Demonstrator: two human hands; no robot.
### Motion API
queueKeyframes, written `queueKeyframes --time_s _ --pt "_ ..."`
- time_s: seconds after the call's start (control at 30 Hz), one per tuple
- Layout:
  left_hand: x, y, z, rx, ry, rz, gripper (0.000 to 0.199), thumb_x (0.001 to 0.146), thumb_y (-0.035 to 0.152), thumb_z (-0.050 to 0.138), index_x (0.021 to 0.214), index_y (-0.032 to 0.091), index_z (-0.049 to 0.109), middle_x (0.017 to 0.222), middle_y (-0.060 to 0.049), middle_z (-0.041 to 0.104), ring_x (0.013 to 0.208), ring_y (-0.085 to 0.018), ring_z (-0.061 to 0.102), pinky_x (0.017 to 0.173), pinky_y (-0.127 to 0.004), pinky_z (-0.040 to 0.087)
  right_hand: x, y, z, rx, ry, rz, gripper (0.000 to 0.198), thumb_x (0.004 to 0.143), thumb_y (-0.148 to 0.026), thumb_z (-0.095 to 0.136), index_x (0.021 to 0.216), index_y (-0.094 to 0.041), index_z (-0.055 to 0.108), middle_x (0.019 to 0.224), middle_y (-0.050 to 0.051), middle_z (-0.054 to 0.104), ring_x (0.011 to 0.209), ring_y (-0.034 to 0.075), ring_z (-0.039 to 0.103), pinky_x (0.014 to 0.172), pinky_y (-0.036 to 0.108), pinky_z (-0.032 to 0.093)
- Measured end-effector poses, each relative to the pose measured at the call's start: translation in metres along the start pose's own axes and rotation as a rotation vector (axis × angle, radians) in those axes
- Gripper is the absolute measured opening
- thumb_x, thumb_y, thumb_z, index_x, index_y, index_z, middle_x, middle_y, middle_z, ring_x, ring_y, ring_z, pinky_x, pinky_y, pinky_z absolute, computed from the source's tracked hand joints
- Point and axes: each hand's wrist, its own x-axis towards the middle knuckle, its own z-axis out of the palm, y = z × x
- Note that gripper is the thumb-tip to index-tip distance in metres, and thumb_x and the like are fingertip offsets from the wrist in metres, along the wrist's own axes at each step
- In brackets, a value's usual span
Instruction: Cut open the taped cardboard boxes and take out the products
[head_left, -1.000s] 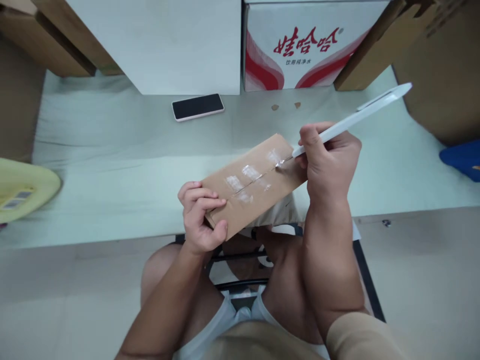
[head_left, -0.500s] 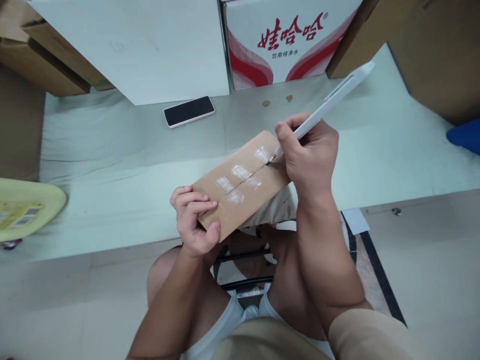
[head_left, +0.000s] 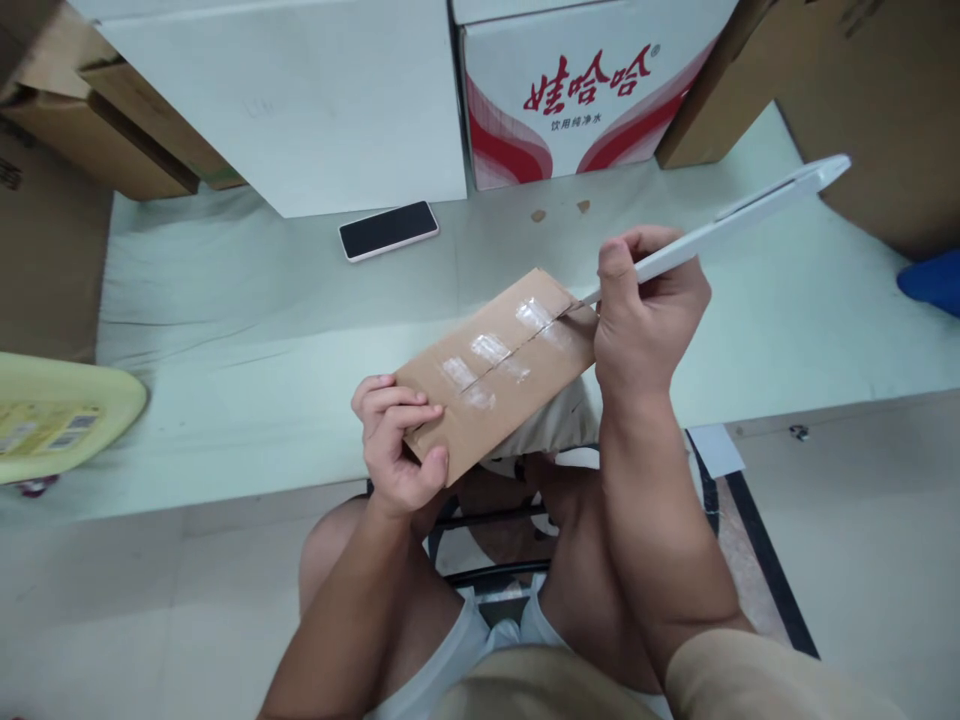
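Over the near edge of a cloth-covered desk [head_left: 300, 400], a seated person held a small cardboard box [head_left: 499, 410] in the left hand [head_left: 397, 440], which pinched its left end, fingers laid across the top and thumb pressed to the near side. The right hand [head_left: 649, 310], curled tightly round a white knife [head_left: 750, 215], stood at the box's opposite end, the handle slanting up and away to the right. The knife's thin front part met the far end of the seam that ran lengthwise along the top, though its very tip was hard to make out. Strips of clear tape [head_left: 491, 348] lay beside the seam. Beyond the box, a phone [head_left: 388, 231] rested on the desk, dark screen up, just in front of a large white box [head_left: 300, 100]. Two brown scraps [head_left: 538, 216] lay near a red-and-white carton [head_left: 592, 90] with Chinese lettering. A pale yellow container [head_left: 67, 420] with a label occupied the left side, and a blue object [head_left: 930, 285], partly cut off, appeared at the far right.
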Motion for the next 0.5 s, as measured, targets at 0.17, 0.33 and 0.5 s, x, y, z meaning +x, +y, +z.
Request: queueKeyframes --time_s 0.17,0.33,0.5 --pt "0.001 -0.002 0.0 -0.037 0.008 0.012 0.031 0.093 0.056 0.054 0.098 0.027 0.066 0.09 -0.006 0.058 0.099 -0.027 0.055 0.098 -0.055 0.044 0.001 0.004 0.002 0.13 0.129 0.11 0.046 0.102 -0.065 0.043 0.104 -0.025 0.065 0.079 0.001 0.059 0.064 0.012 0.063 0.054 0.027 0.048" --pt "0.0 -0.008 0.0 0.042 -0.001 -0.012 0.043 0.094 0.066 0.047 0.093 0.027 0.065 0.089 -0.007 0.057 0.103 -0.028 0.057 0.097 -0.055 0.048 0.0 0.007 0.003 0.266 0.236 0.162 0.049 0.101 -0.069 0.039 0.105 -0.024 0.06 0.074 -0.002 0.053 0.053 0.009 0.058 0.052 0.025 0.047" --pt "0.004 -0.024 0.002 0.011 0.002 0.025 0.041 0.094 0.065 0.048 0.094 0.027 0.065 0.094 -0.006 0.058 0.102 -0.026 0.057 0.1 -0.052 0.048 -0.01 0.025 -0.007 0.122 0.088 0.082 0.05 0.102 -0.068 0.038 0.117 -0.026 0.061 0.094 0.003 0.063 0.078 0.014 0.069 0.072 0.029 0.054"
